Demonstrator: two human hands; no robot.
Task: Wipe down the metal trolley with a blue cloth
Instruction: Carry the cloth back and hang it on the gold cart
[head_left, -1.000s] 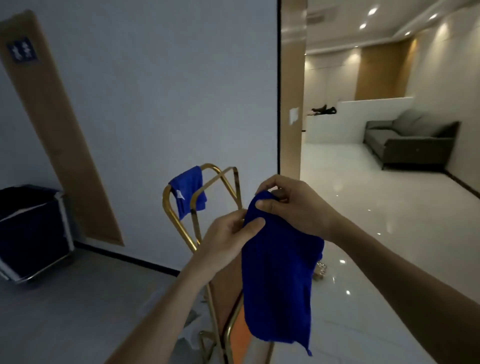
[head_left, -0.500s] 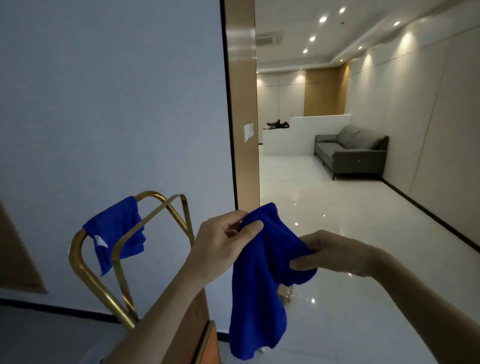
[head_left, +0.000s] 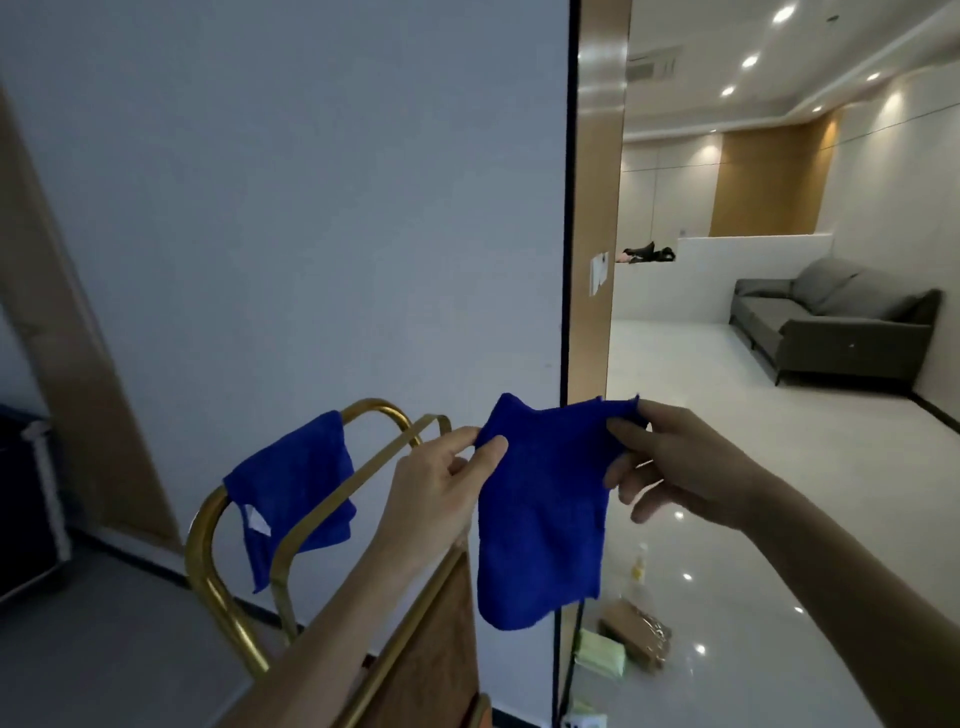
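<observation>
Pinching blue cloth (head_left: 540, 509) top edge, both hands

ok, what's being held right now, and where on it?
A blue cloth, held up in the air. The left hand pinches its top left corner and the right hand pinches its top right corner; the rest hangs free below.

We pulled blue cloth (head_left: 545, 499) out wide: right hand (head_left: 675, 467) moved up to top edge, away from left hand (head_left: 441, 483).
</observation>
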